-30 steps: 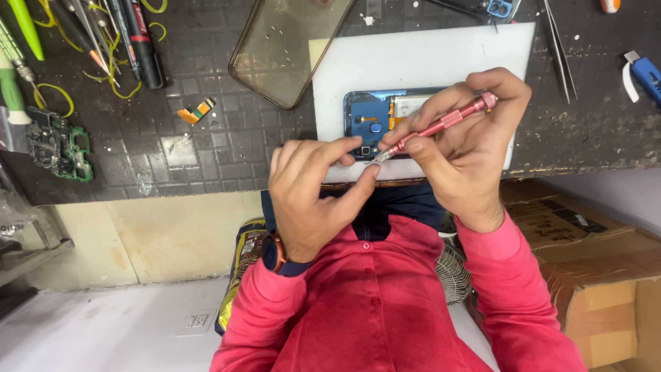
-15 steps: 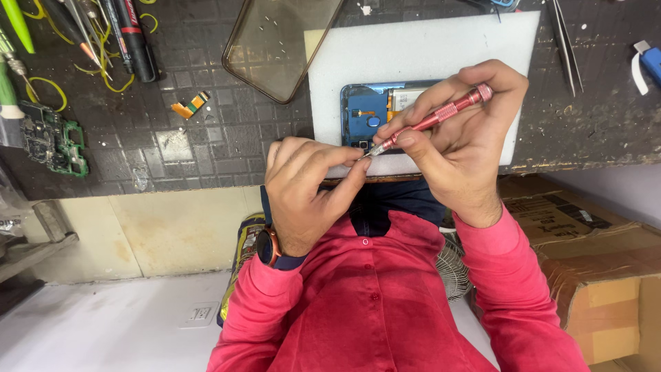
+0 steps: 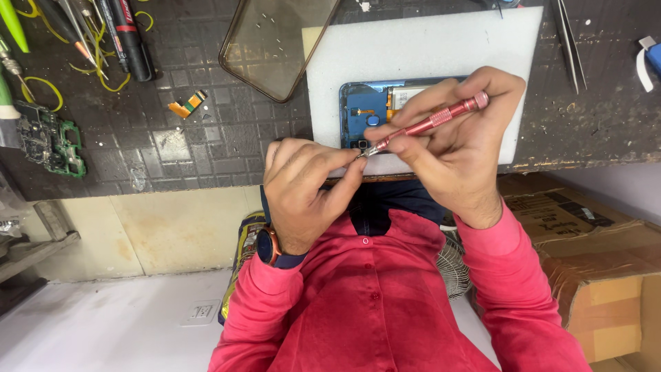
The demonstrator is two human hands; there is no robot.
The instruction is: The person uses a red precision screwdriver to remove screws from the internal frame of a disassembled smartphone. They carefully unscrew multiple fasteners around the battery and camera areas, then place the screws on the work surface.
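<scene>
An opened blue phone (image 3: 368,110) lies with its back off on a white mat (image 3: 420,48) at the desk's near edge. My right hand (image 3: 458,148) grips a slim red screwdriver (image 3: 430,122), slanted with its tip pointing down-left just over the mat's front edge. My left hand (image 3: 306,189), a watch on its wrist, pinches thumb and forefinger around that tip; anything tiny between the fingers is hidden. Both hands hover at the phone's lower end, and my right hand covers most of the phone's right part.
A clear phone case (image 3: 275,45) holding small screws lies left of the mat. A green circuit board (image 3: 48,141), a small flex piece (image 3: 188,103), pens and yellow wires sit at the left. Tweezers (image 3: 568,41) lie at the right. A cardboard box (image 3: 592,255) stands below the desk.
My hands hold almost the same pose. My left fingers have closed a little tighter on the screwdriver tip, and the view has shifted slightly.
</scene>
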